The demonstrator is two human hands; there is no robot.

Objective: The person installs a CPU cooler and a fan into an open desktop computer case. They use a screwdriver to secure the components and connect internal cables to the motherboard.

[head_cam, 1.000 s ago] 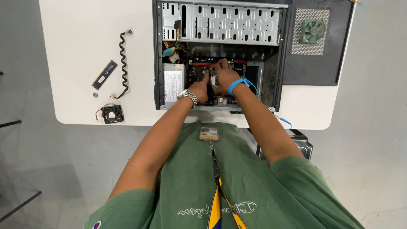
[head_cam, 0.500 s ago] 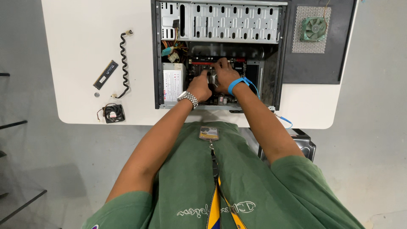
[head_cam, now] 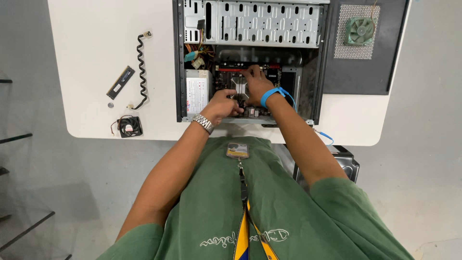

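Both hands are down inside the open computer case (head_cam: 250,62) lying on its side on the white table (head_cam: 91,53); the left hand (head_cam: 222,105), a metal watch at its wrist, has its fingers curled against the near edge of the silver heatsink (head_cam: 239,87) on the motherboard (head_cam: 226,72), though whether they actually pinch anything I cannot tell; the right hand (head_cam: 255,82), with a blue wrist strap behind it, lies over the heatsink's far side, fingers spread and pressed down toward the board, nothing visibly clasped; the heatsink sits between the two hands, in the middle of the case, just right of the grey power supply (head_cam: 197,90); above them runs the perforated drive cage (head_cam: 267,23); left of the case on the table lie a memory stick (head_cam: 120,82), a coiled black cable (head_cam: 140,70) and a small black fan (head_cam: 130,126); right of it rests the black side panel (head_cam: 356,72) with a green fan (head_cam: 361,31) on its mesh.
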